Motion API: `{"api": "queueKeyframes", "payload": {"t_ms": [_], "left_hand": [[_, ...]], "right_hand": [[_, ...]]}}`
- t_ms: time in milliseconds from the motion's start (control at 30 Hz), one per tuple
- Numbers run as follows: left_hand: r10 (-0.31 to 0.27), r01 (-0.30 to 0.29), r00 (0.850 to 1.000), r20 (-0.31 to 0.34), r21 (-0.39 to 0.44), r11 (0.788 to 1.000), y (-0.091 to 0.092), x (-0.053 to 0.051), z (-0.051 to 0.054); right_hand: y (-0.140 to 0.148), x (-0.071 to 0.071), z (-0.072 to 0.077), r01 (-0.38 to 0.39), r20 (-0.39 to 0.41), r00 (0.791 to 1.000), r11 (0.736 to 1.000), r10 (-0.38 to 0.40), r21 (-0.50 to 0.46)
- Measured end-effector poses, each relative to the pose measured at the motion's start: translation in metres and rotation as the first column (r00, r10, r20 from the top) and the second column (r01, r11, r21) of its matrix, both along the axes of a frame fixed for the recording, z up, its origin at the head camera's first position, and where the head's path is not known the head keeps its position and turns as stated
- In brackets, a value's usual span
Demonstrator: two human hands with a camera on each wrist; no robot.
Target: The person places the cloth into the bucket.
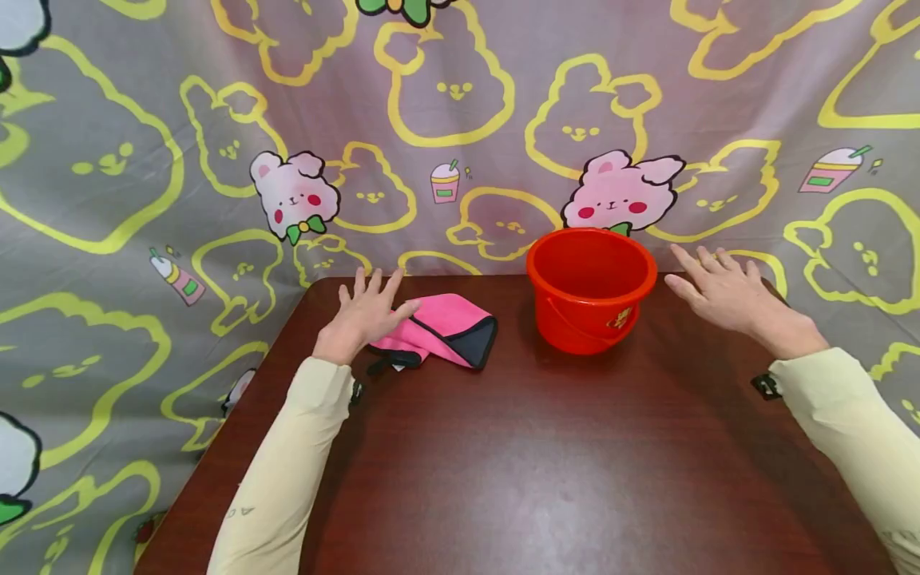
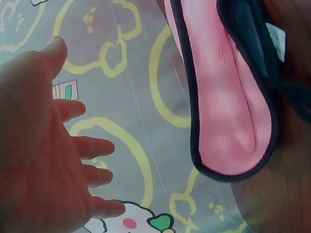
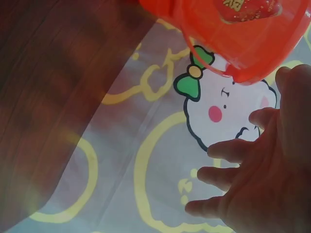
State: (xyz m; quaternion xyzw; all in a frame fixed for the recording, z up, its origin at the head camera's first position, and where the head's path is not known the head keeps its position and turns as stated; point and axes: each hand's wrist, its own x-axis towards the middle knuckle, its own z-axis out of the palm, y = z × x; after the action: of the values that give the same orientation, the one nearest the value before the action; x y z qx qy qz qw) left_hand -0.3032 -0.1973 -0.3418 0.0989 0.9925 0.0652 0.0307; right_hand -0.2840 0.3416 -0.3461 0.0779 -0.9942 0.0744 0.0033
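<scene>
- Head view: a dark reddish-brown wood-grain table [image 1: 517, 479] stands before a grey curtain printed with yellow outlined bears and white-and-pink cartoon rabbits [image 1: 460, 88].
- Head view: a folded pink cloth with black edging and one dark grey corner [image 1: 447, 314] lies on the far part of the table, left of centre. A black strap [image 1: 398, 359] lies at its near left end (a small white tag shows beside it).
- Head view: a round red plastic bucket [image 1: 582, 323] stands upright at the far side, right of the cloth and apart from it. Its handle hangs down on the near side; a gold mark shows at the near right.
- Head view: the left hand [image 1: 365, 318], in a cream sleeve [image 1: 291, 455], overlaps the cloth's left end in sight; fingers extended and spread, holding nothing.
- Head view: the right hand [image 1: 729, 294], similarly sleeved, is just right of the bucket; fingers extended and apart, holding nothing.
- Left wrist view: a gap shows between left hand and cloth; fingers and thumb stand well apart.
- Right wrist view: the right hand's fingers are spread, near the bucket; its grasp is unoccupied.
</scene>
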Motion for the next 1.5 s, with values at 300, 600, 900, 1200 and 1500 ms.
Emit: {"api": "queueKeyframes", "payload": {"t_ms": [300, 600, 900, 1200, 1500], "left_hand": [[-0.019, 0.019, 1.0, 0.011, 0.044, 0.999, 0.013, -0.002, -0.008], [-0.029, 0.025, 0.998, 0.054, 0.072, 0.997, 0.021, -0.005, -0.029], [-0.01, -0.001, 0.991, 0.134, 0.078, 0.997, 0.026, -0.008, -0.055], [0.024, -0.038, 0.971, 0.236, 0.056, 0.998, 0.027, -0.006, -0.075], [-0.022, 0.014, 0.981, 0.195, 0.043, 0.999, 0.027, -0.004, -0.075]], "right_hand": [[-0.007, -0.004, -0.002, -0.046, -0.046, 0.998, 0.991, 0.041, -0.123], [-0.02, -0.006, -0.002, -0.111, -0.052, 0.994, 0.935, 0.099, -0.338], [-0.034, -0.004, -0.012, -0.064, 0.002, 0.997, 0.871, 0.074, -0.488], [-0.039, -0.003, -0.026, -0.084, -0.028, 0.996, 0.746, 0.087, -0.661], [-0.041, -0.006, -0.034, -0.073, -0.041, 0.997, 0.621, 0.067, -0.78]]}}
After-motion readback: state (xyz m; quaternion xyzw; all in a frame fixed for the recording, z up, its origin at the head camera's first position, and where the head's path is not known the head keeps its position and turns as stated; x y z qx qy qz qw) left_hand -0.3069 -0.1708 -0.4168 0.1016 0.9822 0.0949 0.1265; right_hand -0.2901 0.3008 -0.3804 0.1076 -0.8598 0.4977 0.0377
